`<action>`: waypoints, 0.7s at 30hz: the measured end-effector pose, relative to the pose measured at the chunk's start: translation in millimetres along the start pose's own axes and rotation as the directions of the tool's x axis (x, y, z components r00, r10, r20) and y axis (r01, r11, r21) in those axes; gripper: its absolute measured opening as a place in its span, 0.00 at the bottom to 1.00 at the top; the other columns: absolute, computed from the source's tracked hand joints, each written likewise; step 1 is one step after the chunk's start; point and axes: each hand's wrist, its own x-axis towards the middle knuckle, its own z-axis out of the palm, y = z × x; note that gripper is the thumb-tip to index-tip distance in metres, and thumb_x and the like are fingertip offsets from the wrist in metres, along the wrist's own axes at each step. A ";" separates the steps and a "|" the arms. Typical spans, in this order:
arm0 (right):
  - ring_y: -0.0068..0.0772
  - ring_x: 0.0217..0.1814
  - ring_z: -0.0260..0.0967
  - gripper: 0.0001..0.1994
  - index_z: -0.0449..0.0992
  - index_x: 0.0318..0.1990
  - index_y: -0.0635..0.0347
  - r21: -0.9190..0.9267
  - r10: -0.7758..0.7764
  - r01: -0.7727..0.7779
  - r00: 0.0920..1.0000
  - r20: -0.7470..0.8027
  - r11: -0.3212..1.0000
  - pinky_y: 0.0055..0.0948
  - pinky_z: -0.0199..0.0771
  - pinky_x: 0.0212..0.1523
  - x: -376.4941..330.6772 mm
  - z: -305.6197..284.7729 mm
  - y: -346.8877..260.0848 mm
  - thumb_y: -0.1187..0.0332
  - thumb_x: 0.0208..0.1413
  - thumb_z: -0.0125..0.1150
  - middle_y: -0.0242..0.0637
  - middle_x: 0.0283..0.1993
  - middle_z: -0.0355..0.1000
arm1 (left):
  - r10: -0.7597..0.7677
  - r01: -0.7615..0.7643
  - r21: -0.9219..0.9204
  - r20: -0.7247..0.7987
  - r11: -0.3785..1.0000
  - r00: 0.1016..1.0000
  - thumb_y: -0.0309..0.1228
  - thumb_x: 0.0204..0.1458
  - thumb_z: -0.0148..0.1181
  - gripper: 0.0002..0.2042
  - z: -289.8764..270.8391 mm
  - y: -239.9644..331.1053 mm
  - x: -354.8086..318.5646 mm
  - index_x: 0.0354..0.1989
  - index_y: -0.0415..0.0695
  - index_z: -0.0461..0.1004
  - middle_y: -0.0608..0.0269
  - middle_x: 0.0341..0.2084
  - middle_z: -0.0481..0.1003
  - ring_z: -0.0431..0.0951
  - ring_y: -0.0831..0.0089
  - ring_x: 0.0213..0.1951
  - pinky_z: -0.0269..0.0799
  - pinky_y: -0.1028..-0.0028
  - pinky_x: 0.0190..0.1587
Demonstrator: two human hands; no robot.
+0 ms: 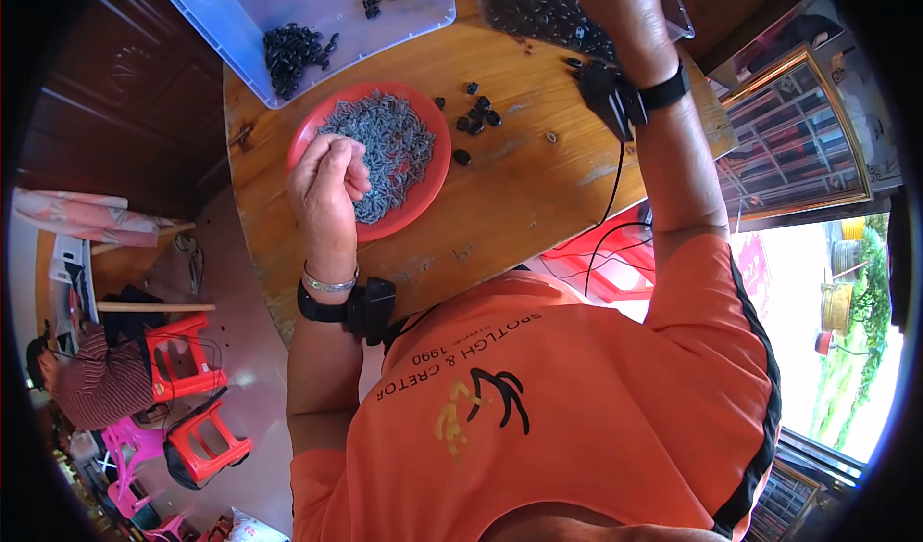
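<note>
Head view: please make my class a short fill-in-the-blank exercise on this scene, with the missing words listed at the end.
1. The hand at the red plate is the person's ____ one.
2. The small pieces in the plastic tub at the upper left are ____ in colour.
3. The table under the plate is made of ____.
4. Of the plate and that tub, the one nearer the person's body is the ____.

Missing words: left; black; wood; plate
</note>
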 end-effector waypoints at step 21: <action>0.47 0.37 0.71 0.09 0.78 0.33 0.57 -0.050 0.001 0.065 0.592 0.806 0.997 0.37 0.71 0.40 -115.6 80.8 -15.9 0.66 0.46 0.56 0.44 0.31 0.73 | 0.023 -0.024 0.050 0.031 0.998 0.999 0.31 0.55 0.49 0.10 -2.2 -1.8 -1.8 0.25 0.40 0.71 0.71 0.14 0.66 0.64 0.85 0.16 0.56 0.85 0.18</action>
